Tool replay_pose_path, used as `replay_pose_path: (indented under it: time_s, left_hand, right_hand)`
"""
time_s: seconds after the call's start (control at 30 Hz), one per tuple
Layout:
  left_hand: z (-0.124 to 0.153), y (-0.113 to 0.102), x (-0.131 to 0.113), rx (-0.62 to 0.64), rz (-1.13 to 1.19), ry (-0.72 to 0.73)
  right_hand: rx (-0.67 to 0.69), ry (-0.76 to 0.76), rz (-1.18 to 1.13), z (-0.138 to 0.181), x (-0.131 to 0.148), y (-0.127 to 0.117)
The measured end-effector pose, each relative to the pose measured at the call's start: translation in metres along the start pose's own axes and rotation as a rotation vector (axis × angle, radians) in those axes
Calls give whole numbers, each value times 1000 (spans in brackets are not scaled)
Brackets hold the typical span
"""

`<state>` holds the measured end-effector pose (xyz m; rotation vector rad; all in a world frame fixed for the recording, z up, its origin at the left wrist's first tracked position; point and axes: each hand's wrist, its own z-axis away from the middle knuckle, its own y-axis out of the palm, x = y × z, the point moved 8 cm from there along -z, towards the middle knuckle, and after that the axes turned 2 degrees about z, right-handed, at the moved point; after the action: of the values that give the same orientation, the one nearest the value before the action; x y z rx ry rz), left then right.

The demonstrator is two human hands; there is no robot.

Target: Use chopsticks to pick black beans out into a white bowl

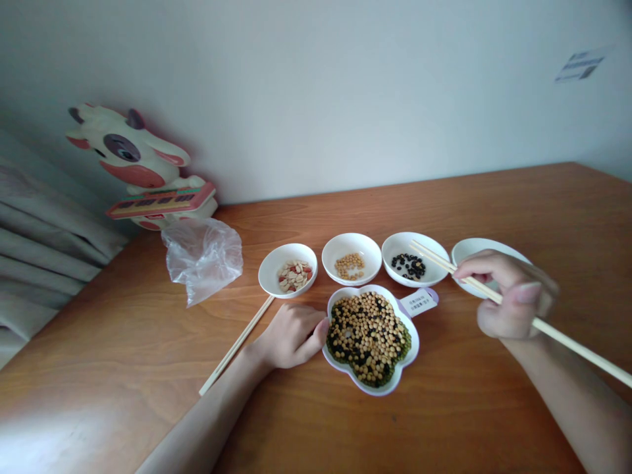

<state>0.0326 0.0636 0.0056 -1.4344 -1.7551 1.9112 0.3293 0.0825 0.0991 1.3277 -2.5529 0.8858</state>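
My right hand [513, 289] is closed around a pair of wooden chopsticks [567, 343], whose tips reach over the white bowl of black beans [409, 265]. Behind that hand, partly hidden, is another white bowl [469, 249]. My left hand [295, 334] rests on the table with its fingers curled under, the thumb against the rim of a flower-shaped dish [413, 342]. Yellow soybeans [368, 329], black beans and small green beans lie mixed in this dish. Whether the left fingers grip anything is hidden.
Further left stand a bowl of soybeans [349, 265] and a bowl of peanut pieces [295, 276]. Another chopstick pair [237, 345] lies beside my left forearm. A crumpled clear plastic bag [202, 257] and a cow-shaped toy keyboard [148, 174] are at the back left, near the wall.
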Motion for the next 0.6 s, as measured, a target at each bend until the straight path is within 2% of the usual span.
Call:
replay_pose_path:
  time_s: [0.1, 0.2, 0.27, 0.33, 0.6]
  left_hand:
    - [1, 0, 1, 4, 1, -5]
    - [1, 1, 2, 7, -3, -17]
    - [1, 1, 2, 8, -2, -15]
    - [0, 1, 1, 8, -2, -13]
    - [1, 0, 1, 8, -13, -5]
  right_hand:
    - [12, 16, -177, 8, 4, 10]
    - [214, -34, -352, 15, 26, 37]
    - [392, -27, -430, 20, 41, 55]
    - [498, -4, -484, 23, 49, 65]
    - [732, 308, -680, 37, 26, 75]
